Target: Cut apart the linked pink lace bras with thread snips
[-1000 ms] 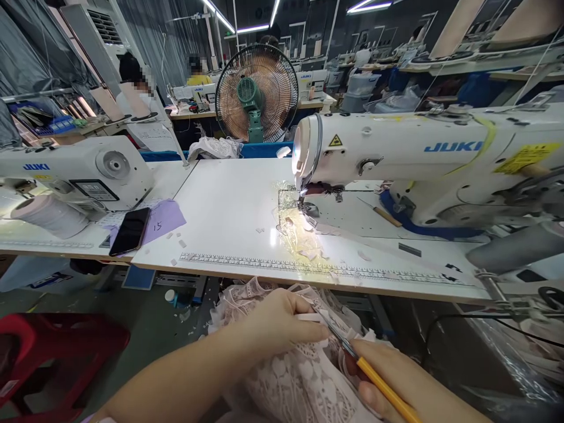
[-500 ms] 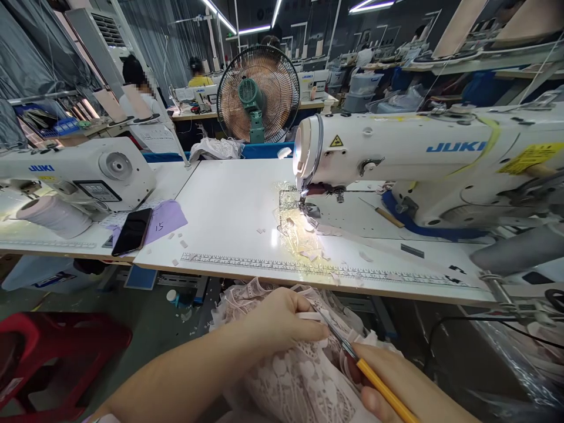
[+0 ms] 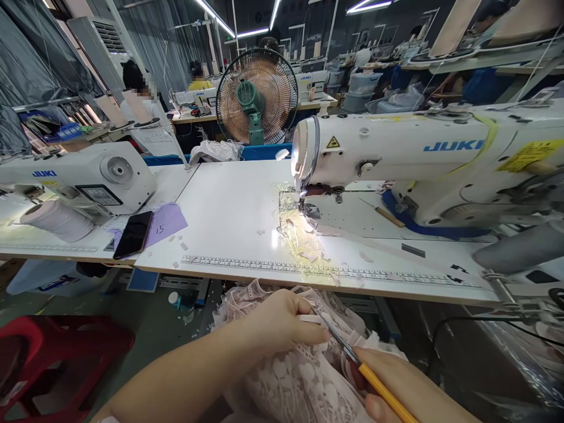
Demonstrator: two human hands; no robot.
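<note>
My left hand is closed on the edge of a pale pink lace garment, with a narrow white strip showing between thumb and fingers. The lace lies bunched below the table's front edge, over my lap. My right hand is wrapped round yellow-handled scissors. Their slim metal blades point up and left, the tip reaching the fabric by my left fingers. How far the blades are apart I cannot tell, and part of the handle is hidden by my hand.
A white sewing machine stands on the table, fabric scraps around its lit needle. Left are a phone, a purple paper, a thread cone and another machine. A fan stands behind; a red stool is lower left.
The view has shifted very slightly. Both hands, the scissors and the lace stay in almost the same positions.
</note>
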